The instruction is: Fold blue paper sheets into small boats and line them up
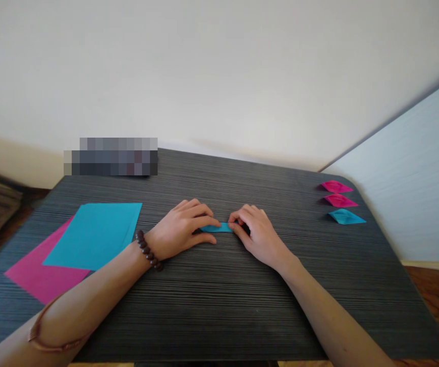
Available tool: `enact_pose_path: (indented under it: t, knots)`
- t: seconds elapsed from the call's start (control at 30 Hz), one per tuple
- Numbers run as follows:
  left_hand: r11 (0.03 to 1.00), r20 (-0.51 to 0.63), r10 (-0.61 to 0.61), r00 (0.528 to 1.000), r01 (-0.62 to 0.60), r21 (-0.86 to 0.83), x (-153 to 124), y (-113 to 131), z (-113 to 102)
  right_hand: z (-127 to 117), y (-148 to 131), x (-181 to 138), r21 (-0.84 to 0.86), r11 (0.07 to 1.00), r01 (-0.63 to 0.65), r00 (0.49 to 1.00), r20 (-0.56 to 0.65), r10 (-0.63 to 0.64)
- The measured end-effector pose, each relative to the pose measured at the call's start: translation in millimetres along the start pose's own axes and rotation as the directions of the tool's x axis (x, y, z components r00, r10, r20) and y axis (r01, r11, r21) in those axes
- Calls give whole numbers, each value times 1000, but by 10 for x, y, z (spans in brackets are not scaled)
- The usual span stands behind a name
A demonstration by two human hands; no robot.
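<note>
The right grip (258, 233) pinches the blue strip (224, 227) from three o'clock; the left grip (181, 225), parted, touches it from nine. Sheets (97, 234) lie farther toward nine o'clock.

A person's right hand (255, 230) pinches one end of a narrow blue paper strip (224, 227) while the left hand (182, 227), a beaded bracelet (146, 248) at its wrist, rests over the other, blue sheets (93, 236) overlapping a pink sheet (47, 278) across the dark table (219, 311) from three folded paper pieces (340, 200).
</note>
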State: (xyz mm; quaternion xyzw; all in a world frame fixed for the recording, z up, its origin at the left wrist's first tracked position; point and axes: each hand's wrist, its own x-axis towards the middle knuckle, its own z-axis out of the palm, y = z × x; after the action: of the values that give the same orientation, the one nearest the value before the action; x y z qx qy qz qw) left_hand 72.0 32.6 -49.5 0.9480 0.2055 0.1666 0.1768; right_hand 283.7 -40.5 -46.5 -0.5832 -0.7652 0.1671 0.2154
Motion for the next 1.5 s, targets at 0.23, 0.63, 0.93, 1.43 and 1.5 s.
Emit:
enact_pose_path:
  t: [0.23, 0.63, 0.93, 1.43, 1.5]
  knots:
    - [998, -110, 26, 994, -18, 66, 10, 49, 30, 24, -15, -27, -7, 992, 129, 990, -53, -129]
    - [991, -208, 82, 975, -58, 116, 39, 170, 21, 83, -129, -33, -120, 963, 243, 962, -96, -255]
    - [991, -279, 69, 958, -32, 133, 49, 236, 6, 44, -93, -45, -176, 943, 283, 948, -99, -303]
    - [987, -308, 41, 951, 9, 158, 26, 167, -3, -28, -3, -57, -126, 949, 289, 944, -126, -304]
    - [986, -316, 47, 947, 6, 166, 19, 141, -8, -34, 14, -58, -112, 946, 305, 935, -153, -320]
